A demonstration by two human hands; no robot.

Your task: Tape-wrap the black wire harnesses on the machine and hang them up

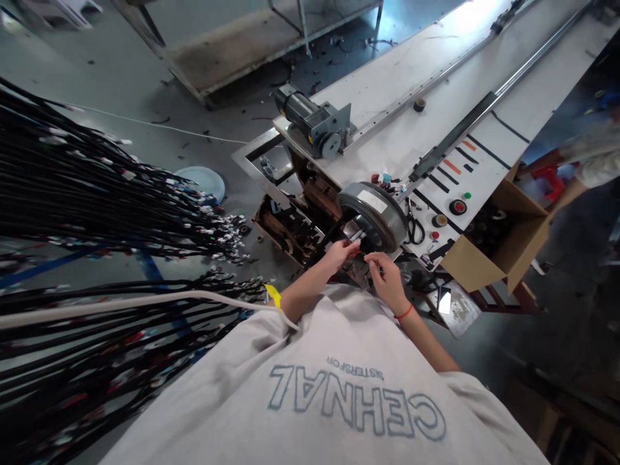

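Note:
In front of my body, my left hand is closed in a pinch round a small white connector on a dark cable. Close to its right, my right hand has thumb and finger pressed together; whatever thin thing lies between them is too small to make out. Just beyond both hands is a large grey ring-shaped roll with a white label, at the table's near end. A black cable runs past the ring's left side towards my left hand. Black-handled scissors lie right of the roll.
Bundles of black cables hang at left. The long white table carries a motor, a metal rail and tape rolls. A cardboard box stands right, near another person's arm. A phone lies below.

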